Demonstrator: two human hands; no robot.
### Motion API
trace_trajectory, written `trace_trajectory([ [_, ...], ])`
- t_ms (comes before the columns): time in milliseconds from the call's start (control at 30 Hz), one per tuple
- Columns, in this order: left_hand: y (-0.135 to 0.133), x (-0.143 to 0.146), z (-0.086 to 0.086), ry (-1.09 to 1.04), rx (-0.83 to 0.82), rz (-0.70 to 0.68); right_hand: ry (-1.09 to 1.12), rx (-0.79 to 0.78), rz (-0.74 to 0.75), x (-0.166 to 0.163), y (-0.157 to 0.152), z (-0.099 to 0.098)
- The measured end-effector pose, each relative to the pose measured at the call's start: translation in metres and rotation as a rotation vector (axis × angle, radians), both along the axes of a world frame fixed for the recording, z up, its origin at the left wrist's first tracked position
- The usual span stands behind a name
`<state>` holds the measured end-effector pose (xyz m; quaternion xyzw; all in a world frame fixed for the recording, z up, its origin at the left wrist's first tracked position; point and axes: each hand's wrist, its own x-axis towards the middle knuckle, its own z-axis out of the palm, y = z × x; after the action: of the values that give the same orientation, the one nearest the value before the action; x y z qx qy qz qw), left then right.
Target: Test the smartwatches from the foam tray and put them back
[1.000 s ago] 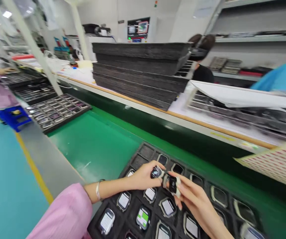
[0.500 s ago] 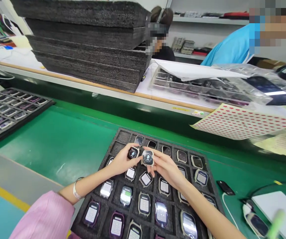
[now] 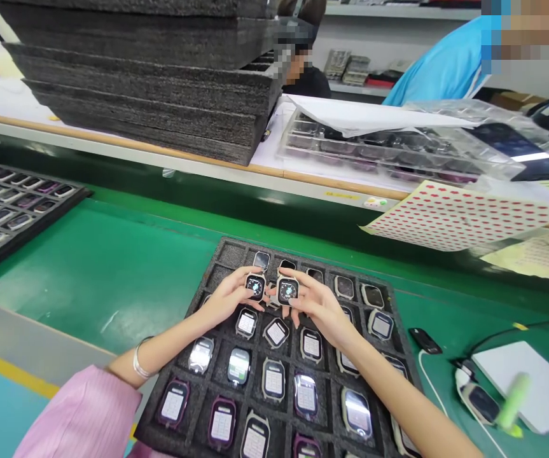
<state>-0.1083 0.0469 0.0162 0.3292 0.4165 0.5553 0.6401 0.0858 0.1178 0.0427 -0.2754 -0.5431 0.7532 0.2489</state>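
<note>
My left hand [image 3: 229,298] pinches a small watch body with a lit round dial [image 3: 256,286]. Beside it, my right hand [image 3: 316,304] grips a second watch body [image 3: 287,291], screen up. Both watches are held side by side, nearly touching, just above the far rows of a black foam tray [image 3: 226,253]. The tray's pockets hold several watch bodies with lit screens [image 3: 238,366]; the pocket at its far left corner is bare. A silver bangle [image 3: 138,364] and a pink sleeve [image 3: 83,416] are on my left arm.
The tray lies on a green conveyor belt [image 3: 126,261]. Another tray of watches [image 3: 11,203] sits at left. A tall stack of black foam trays [image 3: 150,83] and clear plastic trays [image 3: 389,152] stand behind. A red-dotted sticker sheet [image 3: 450,216], a white pad [image 3: 532,388], a cabled watch [image 3: 479,401] lie right. Two people work beyond.
The view swung right and down, bringing the tray into full view. My hands turned the two watches screens-up and brought them level, side by side.
</note>
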Motion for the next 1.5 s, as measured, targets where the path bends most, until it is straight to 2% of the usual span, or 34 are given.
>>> trace_trajectory([
  [533, -0.001, -0.002, -0.004, 0.045, 0.095, -0.04, -0.111, 0.151, -0.095, -0.002, -0.005, -0.004],
  [600, -0.001, -0.004, -0.001, 0.067, 0.117, -0.022, -0.122, 0.167, -0.064, -0.002, -0.004, -0.003],
  [800, 0.001, -0.018, 0.012, 0.109, 0.189, 0.148, -0.131, 0.218, 0.095, 0.0, -0.001, -0.01],
  [867, 0.003, -0.021, 0.013, 0.093, 0.191, 0.156, -0.188, 0.324, 0.135, -0.002, 0.0, -0.017],
  [1033, 0.002, -0.022, 0.013, 0.053, 0.205, 0.097, -0.403, 0.824, 0.175, -0.024, 0.007, -0.028],
  [1167, 0.001, -0.02, 0.014, 0.084, 0.212, 0.088, -0.473, 1.075, 0.169, -0.049, 0.012, -0.03],
  [1333, 0.002, -0.022, 0.016, 0.117, 0.214, 0.129, -0.583, 1.241, 0.151, -0.062, 0.014, -0.036],
  [1500, 0.001, -0.024, 0.017, 0.1, 0.225, 0.124, -0.675, 1.315, 0.127, -0.05, 0.026, -0.031],
])
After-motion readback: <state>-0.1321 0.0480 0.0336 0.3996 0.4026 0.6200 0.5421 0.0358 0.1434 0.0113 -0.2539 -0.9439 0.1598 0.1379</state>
